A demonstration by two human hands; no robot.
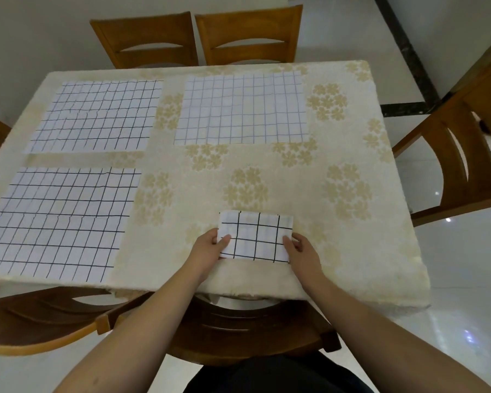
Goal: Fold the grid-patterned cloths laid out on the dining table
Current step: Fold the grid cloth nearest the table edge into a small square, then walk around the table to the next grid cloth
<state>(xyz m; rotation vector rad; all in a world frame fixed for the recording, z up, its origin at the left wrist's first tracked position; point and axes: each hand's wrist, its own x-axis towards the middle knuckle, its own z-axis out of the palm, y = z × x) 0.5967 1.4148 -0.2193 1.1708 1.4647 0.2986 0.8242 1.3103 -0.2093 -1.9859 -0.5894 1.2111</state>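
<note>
A small folded white cloth with a black grid point(257, 235) lies near the table's front edge. My left hand point(210, 245) pinches its left edge, thumb on top. At its right edge my right hand point(301, 248) pinches it the same way. Three unfolded grid cloths lie flat: one at the front left point(60, 222), one at the back left point(97, 116), one at the back middle point(241, 109).
The dining table point(352, 222) wears a cream tablecloth with beige flower prints. Wooden chairs stand at the far side point(199, 38), at the right point(459, 154) and at the near edge point(238, 330). Glossy white floor lies to the right.
</note>
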